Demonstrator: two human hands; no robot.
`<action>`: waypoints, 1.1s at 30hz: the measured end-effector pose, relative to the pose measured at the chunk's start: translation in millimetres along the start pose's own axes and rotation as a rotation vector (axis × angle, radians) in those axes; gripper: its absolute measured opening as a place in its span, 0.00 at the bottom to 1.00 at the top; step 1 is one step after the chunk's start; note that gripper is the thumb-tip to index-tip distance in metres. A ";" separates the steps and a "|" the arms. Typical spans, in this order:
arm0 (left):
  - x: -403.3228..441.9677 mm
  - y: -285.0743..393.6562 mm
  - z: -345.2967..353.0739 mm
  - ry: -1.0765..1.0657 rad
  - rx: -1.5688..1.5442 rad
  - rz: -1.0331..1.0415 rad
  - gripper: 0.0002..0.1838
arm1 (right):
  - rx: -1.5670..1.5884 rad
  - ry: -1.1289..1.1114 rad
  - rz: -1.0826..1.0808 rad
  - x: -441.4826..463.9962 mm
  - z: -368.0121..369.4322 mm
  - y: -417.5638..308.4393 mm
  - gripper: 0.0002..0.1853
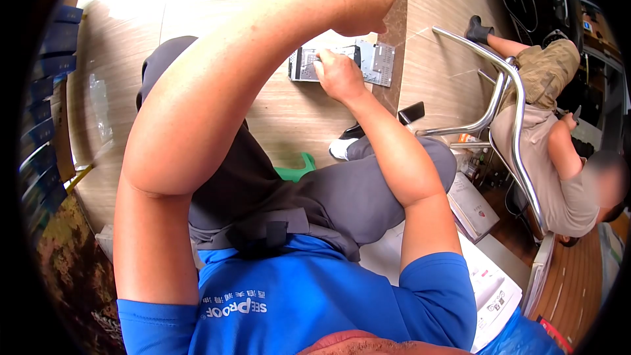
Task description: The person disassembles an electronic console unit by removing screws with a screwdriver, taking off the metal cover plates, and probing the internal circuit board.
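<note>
A metal-cased electronic unit (306, 72) rests low between my knees, over the wood-patterned floor. Its right part is a bare grey metal plate (378, 64) with slots along the edge. My right hand (342, 77) lies over the middle of the unit. Its fingers are drawn into a pinch at the unit's left part, and what lies between them is too small to name. Above the unit, toward the far side, my left hand (363, 5) is closed. Its fingertips are turned away, so anything inside it is hidden.
A chrome tubular chair frame (519, 102) stands at right. Beyond it sits another person (542, 138) holding a small object. Part of a green plastic item (301, 169) shows beneath my legs. Blue boxes (59, 39) line the left side; papers (490, 289) lie beside me at right.
</note>
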State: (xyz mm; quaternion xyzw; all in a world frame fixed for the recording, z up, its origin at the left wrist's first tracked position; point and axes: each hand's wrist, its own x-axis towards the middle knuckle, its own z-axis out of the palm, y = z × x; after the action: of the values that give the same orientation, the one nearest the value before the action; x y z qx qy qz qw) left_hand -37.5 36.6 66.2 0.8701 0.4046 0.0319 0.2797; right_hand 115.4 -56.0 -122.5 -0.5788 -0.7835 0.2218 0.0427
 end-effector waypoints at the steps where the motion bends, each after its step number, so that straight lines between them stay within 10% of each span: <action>1: -1.9 -2.0 -0.9 0.015 -0.008 0.028 0.14 | 0.000 -0.001 0.000 0.3 1.3 0.5 0.11; 33: -6.9 -4.3 2.6 0.044 0.078 0.078 0.14 | -0.072 -0.037 -0.361 7.8 7.0 8.8 0.08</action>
State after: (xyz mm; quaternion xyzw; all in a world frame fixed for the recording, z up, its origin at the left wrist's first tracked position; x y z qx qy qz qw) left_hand -44.3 32.6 62.9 0.8945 0.3775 0.0458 0.2351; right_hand 118.4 -48.8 -133.8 -0.4257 -0.8828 0.1930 0.0467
